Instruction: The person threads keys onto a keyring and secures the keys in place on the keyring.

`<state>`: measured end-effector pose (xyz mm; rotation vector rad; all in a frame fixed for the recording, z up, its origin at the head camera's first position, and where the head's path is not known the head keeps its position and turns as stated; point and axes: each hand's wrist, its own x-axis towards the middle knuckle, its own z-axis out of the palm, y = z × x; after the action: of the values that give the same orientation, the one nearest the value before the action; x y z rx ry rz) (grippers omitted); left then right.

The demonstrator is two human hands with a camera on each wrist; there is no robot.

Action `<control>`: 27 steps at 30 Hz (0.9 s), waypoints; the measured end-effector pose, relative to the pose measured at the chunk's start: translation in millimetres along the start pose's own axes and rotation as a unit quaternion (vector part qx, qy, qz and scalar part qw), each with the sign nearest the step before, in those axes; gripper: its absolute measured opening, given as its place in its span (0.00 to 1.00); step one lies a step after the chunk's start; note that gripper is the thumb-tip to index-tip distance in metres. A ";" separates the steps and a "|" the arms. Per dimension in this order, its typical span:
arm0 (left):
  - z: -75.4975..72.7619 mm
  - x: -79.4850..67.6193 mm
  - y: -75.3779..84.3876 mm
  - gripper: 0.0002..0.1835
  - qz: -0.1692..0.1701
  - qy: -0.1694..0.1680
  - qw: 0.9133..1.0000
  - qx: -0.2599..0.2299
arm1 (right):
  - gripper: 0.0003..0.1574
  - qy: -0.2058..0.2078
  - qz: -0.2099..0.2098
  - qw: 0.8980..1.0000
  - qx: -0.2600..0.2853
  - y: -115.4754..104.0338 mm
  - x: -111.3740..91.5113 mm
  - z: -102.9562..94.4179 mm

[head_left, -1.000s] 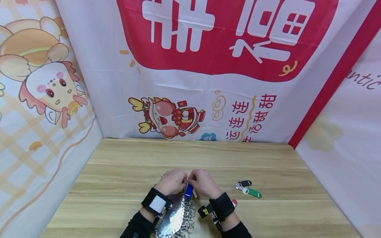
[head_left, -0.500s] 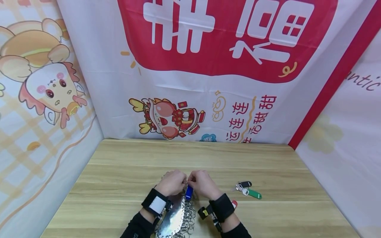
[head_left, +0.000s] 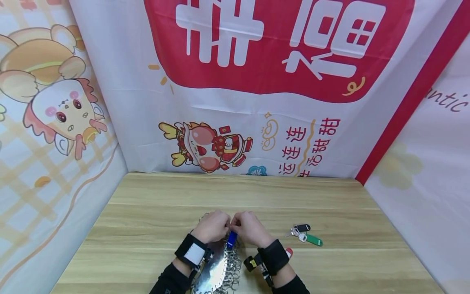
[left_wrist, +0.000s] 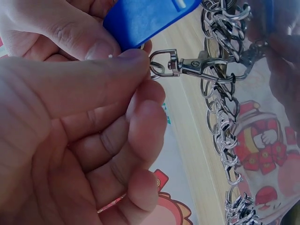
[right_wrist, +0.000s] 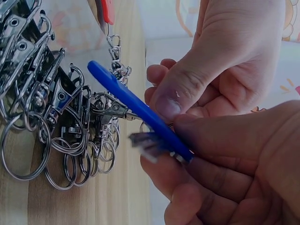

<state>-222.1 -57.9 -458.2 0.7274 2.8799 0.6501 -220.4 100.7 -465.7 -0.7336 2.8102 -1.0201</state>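
At the table's [head_left: 147, 245] near edge, toward 6 o'clock, two hands work a blue key tag [head_left: 231, 239] beside a swivel clasp [left_wrist: 194, 66].
Nearest, at 7 o'clock from the tag, is a mirror-like plate [head_left: 211, 271] edged with clasps; at 10, the left hand [head_left: 214, 224] pinches the clasp's ring end between thumb and forefinger; at 2, the right hand's [head_left: 251, 227] curled fingers grip the tag. The step looks like joining tag to clasp; whether they are linked is hidden. Next probably calls for steadying the ring while working the tag onto it. Farther, near 3, lie a red tag [head_left: 289, 251], then green [head_left: 313, 239] and black key tags [head_left: 302, 227].
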 end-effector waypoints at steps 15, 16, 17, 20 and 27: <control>-1.7 0.2 -0.3 0.14 -0.007 -0.017 1.000 -0.015 | 0.06 -0.001 0.013 1.000 0.017 1.8 2.4 2.0; -2.0 0.0 -0.4 0.13 -0.007 -0.018 1.000 -0.014 | 0.06 -0.003 0.015 1.000 0.018 1.8 2.6 2.0; -2.2 -0.1 -0.5 0.13 -0.006 -0.020 1.000 -0.012 | 0.06 -0.003 0.016 1.000 0.019 1.6 2.4 2.0; -2.5 -0.3 -1.2 0.12 -0.005 -0.023 1.000 -0.010 | 0.06 -0.006 0.021 0.999 0.026 1.2 2.4 1.8; -2.1 -0.2 -2.6 0.13 0.000 -0.023 0.999 -0.022 | 0.07 -0.004 0.021 0.999 0.028 2.6 2.9 2.8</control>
<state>-223.4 -60.8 -457.4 0.7267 2.8142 0.6866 -223.4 99.5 -469.2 -0.6678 2.7661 -1.0813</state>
